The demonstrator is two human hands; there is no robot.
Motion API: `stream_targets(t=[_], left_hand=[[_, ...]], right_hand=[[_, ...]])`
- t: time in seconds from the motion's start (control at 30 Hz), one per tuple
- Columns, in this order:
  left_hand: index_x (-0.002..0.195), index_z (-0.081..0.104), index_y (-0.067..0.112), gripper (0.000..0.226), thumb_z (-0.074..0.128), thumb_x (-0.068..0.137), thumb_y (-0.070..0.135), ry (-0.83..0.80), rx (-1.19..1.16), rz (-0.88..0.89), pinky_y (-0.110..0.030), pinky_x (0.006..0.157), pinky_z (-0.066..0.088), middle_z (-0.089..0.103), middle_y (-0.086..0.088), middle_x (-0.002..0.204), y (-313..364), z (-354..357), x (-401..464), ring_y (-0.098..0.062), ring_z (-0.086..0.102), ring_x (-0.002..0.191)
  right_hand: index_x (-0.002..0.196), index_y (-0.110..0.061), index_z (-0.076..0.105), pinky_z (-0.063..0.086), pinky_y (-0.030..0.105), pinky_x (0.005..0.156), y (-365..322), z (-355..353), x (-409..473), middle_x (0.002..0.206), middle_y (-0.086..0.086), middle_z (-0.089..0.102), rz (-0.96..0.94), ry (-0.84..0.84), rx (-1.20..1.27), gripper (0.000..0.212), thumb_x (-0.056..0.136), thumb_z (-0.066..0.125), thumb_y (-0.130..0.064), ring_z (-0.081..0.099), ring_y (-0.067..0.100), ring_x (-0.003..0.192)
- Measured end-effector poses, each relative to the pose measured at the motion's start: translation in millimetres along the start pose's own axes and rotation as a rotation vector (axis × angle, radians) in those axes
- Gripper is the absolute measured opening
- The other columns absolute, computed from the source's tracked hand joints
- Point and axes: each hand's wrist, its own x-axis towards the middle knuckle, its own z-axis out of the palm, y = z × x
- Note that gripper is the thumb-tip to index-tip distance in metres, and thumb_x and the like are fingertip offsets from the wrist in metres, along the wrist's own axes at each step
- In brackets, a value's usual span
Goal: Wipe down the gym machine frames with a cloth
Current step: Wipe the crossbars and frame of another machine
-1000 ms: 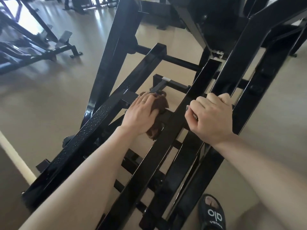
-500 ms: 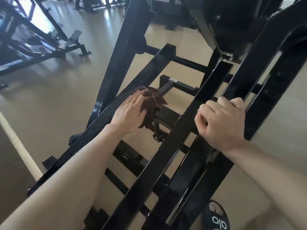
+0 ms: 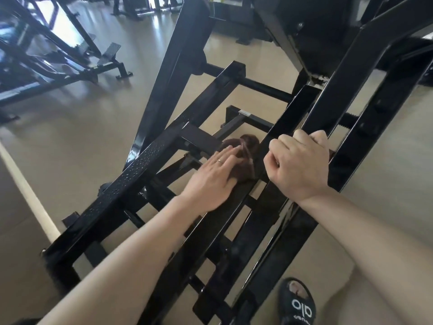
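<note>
A black steel gym machine frame point(image 3: 131, 181) of slanted square beams fills the middle of the head view. My left hand point(image 3: 210, 181) lies flat with straight fingers on a dark brown cloth point(image 3: 246, 158), pressing it onto a middle beam of the frame. The hand is blurred and wears a ring. To its right, my right hand point(image 3: 300, 165) grips a slanted beam point(image 3: 346, 97), fingers curled round its edge. The left beam shows small water droplets.
Beige floor point(image 3: 70, 137) lies to the left, with a pale strip point(image 3: 28, 195) running diagonally. Another black machine point(image 3: 46, 66) stands at the far left. My foot in a black slide sandal point(image 3: 297, 303) is at the bottom right beside the frame.
My left hand has slid the cloth to the right, from the left beam's junction onto the middle beam, close to my right hand. The right hand keeps its grip.
</note>
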Motion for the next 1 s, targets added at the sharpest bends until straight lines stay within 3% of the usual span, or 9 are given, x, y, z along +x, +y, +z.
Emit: stream_targets(t=[0.07,0.2,0.37,0.5,0.6,0.73,0.8,0.9,1.0], left_hand=[[0.143,0.046,0.022,0.043,0.054,0.101,0.020,-0.001,0.035,-0.011,-0.046,0.127,0.014,0.035,0.001,0.163,-18.2,-12.1,3.8,-0.018,0.021,0.155],[0.136,0.049,0.024,0.037,0.053,0.100,0.017,0.064,0.009,-0.246,-0.052,0.116,0.037,0.038,0.001,0.161,-40.0,-33.1,8.0,-0.026,0.038,0.146],[0.141,0.045,0.023,0.038,0.048,0.103,0.018,0.092,-0.018,-0.331,-0.051,0.120,0.029,0.026,0.000,0.166,-31.4,-27.4,14.0,-0.026,0.022,0.154],[0.141,0.045,0.019,0.042,0.051,0.100,0.016,0.065,-0.004,-0.198,-0.054,0.126,0.019,0.024,-0.002,0.167,-2.5,-5.9,3.8,-0.023,0.011,0.157],[0.142,0.047,0.019,0.043,0.052,0.100,0.017,0.020,0.018,-0.036,-0.046,0.128,0.015,0.028,0.000,0.166,16.6,8.9,-4.5,-0.018,0.013,0.156],[0.143,0.044,0.022,0.042,0.052,0.102,0.022,-0.025,0.058,-0.075,-0.044,0.125,0.024,0.030,0.005,0.165,-1.4,-9.3,0.4,-0.014,0.018,0.155],[0.142,0.043,0.023,0.041,0.051,0.102,0.021,0.000,0.076,-0.211,-0.046,0.120,0.034,0.031,0.004,0.165,-11.5,-21.2,4.8,-0.020,0.026,0.153],[0.143,0.041,0.026,0.044,0.050,0.100,0.018,0.078,0.034,-0.425,-0.046,0.104,0.047,0.035,0.001,0.161,-11.5,-29.6,13.4,-0.029,0.044,0.139],[0.148,0.037,0.025,0.049,0.047,0.101,0.016,0.110,0.001,-0.533,-0.045,0.108,0.044,0.034,-0.001,0.161,8.4,-26.9,21.0,-0.029,0.042,0.140]], right_hand=[[0.063,-0.016,0.044,0.027,0.038,0.069,-0.1,-0.1,0.5,0.058,-0.001,0.038,0.011,-0.024,-0.008,0.031,0.094,0.052,-0.016,0.036,0.022,0.061],[0.064,-0.016,0.042,0.023,0.036,0.071,-1.4,-2.6,0.6,0.060,-0.002,0.035,0.007,-0.051,-0.017,0.030,0.093,0.051,-0.016,0.035,0.021,0.061],[0.066,-0.017,0.042,0.022,0.036,0.072,-2.8,-4.3,1.2,0.061,-0.003,0.036,0.018,-0.074,-0.027,0.027,0.091,0.050,-0.016,0.036,0.021,0.063],[0.067,-0.017,0.044,0.029,0.039,0.070,-3.8,-6.5,1.3,0.061,-0.002,0.038,0.005,-0.104,-0.039,0.026,0.092,0.049,-0.018,0.038,0.021,0.064],[0.071,-0.016,0.054,0.034,0.040,0.071,-3.0,-7.6,1.3,0.063,0.001,0.050,-0.042,-0.147,-0.050,0.024,0.095,0.050,-0.021,0.044,0.022,0.067],[0.080,-0.014,0.061,0.040,0.041,0.072,0.5,-7.4,0.2,0.070,0.003,0.058,-0.185,-0.222,-0.062,0.023,0.098,0.049,-0.023,0.050,0.023,0.073],[0.087,-0.013,0.062,0.041,0.041,0.077,4.5,-9.9,1.1,0.079,0.004,0.060,-0.257,-0.259,-0.057,0.022,0.098,0.048,-0.025,0.052,0.025,0.081],[0.096,-0.012,0.069,0.037,0.046,0.102,5.1,-14.7,7.2,0.102,0.010,0.067,-0.286,-0.363,-0.010,0.033,0.101,0.044,-0.033,0.058,0.029,0.104],[0.092,-0.014,0.078,0.020,0.049,0.117,2.3,-22.7,15.0,0.101,0.007,0.076,-0.281,-0.560,-0.049,0.053,0.107,0.033,-0.040,0.064,0.028,0.110]])
